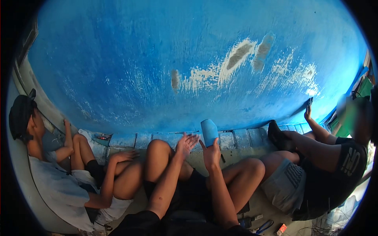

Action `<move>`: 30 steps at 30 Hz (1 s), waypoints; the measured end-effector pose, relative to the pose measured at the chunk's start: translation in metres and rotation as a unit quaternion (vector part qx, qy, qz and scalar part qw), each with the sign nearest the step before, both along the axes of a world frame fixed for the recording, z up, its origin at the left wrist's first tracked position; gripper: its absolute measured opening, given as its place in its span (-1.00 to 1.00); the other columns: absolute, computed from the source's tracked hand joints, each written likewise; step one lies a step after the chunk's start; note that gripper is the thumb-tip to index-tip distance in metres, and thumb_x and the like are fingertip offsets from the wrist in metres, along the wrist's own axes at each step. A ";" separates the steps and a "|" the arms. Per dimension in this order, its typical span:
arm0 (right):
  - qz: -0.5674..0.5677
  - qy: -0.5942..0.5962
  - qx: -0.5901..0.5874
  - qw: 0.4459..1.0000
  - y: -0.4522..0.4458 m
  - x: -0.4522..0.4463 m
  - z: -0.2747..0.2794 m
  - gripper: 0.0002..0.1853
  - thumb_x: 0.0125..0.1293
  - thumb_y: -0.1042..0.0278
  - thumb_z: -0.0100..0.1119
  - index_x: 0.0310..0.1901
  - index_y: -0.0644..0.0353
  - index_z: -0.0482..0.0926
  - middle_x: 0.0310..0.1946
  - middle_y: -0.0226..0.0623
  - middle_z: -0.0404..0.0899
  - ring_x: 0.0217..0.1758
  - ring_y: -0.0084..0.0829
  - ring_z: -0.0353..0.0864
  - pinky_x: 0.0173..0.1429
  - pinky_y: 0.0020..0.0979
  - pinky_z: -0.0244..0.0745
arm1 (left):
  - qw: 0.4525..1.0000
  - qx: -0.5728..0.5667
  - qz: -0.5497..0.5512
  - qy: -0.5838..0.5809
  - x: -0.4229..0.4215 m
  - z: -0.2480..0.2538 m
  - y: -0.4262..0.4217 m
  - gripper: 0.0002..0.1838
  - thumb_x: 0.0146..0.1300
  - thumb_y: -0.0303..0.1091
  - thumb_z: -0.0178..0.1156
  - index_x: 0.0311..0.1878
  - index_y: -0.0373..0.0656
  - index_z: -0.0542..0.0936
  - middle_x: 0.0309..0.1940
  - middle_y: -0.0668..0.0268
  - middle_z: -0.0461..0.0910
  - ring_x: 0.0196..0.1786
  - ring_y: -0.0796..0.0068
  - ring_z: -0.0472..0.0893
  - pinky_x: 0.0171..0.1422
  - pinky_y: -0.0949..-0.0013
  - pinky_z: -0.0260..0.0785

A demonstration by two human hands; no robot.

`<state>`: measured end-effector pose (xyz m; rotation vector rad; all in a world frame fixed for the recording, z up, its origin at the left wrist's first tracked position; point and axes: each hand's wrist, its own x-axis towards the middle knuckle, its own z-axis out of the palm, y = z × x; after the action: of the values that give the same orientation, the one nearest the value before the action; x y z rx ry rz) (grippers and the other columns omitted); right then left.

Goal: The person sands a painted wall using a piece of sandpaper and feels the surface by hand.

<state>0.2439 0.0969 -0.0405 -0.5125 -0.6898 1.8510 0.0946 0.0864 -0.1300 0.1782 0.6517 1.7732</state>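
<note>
My right hand (212,154) is raised in front of my knees, gripping a blue, slightly curved piece of sandpaper (210,131) by its lower end. Blue dust or paint colours its face. To the left of it, my left hand (187,145) is held up with fingers apart and nothing in it, close to the sandpaper but not on it. Beyond both hands stands a blue wall (138,98), its paint worn through to white and grey in patches.
A person in a cap (59,188) sits at my left. At my right, another person (327,177) reaches a hand (308,112) to the wall with a dark piece. Blocks (226,140) line the wall's foot. Blue-handled pliers (264,227) and a red box (281,229) lie on the floor.
</note>
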 end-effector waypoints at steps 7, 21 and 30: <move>-0.069 -0.143 -0.057 0.986 0.024 0.005 -0.038 -0.34 0.58 -0.09 -0.26 0.34 0.46 0.20 0.38 -0.02 0.18 0.43 -0.18 0.25 0.39 0.04 0.39 | 0.980 -0.123 0.018 0.155 0.003 -0.049 0.025 -0.76 0.31 -0.30 0.33 -0.19 -0.30 0.58 -0.34 0.22 0.62 -0.19 0.27 0.71 0.01 0.28 0.57; 0.014 -0.246 -0.061 0.967 0.047 0.036 -0.083 -0.31 0.55 -0.21 -0.25 0.08 0.46 0.43 0.00 -0.08 0.52 0.02 -0.25 0.60 0.09 -0.18 0.58 | 0.973 -0.056 -0.205 0.086 -0.008 0.005 0.017 -0.13 0.40 0.40 -0.20 0.10 -0.37 0.58 -0.05 0.20 0.67 0.07 0.37 0.59 0.14 0.28 0.39; -0.030 -0.409 0.037 0.911 0.051 0.020 -0.097 -0.31 0.54 -0.24 -0.27 -0.48 0.30 0.40 -0.58 -0.50 0.26 -0.45 -0.58 0.17 -0.35 -0.40 0.12 | 0.943 -0.181 -0.266 0.087 -0.021 0.004 0.011 -0.19 0.42 0.37 -0.21 0.06 -0.29 0.60 -0.02 0.20 0.67 0.01 0.38 0.63 0.15 0.21 0.44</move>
<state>0.2641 0.1481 -0.1377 -1.2726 -1.2682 1.5015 0.0741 0.0979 -0.1260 0.2340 0.9453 1.1043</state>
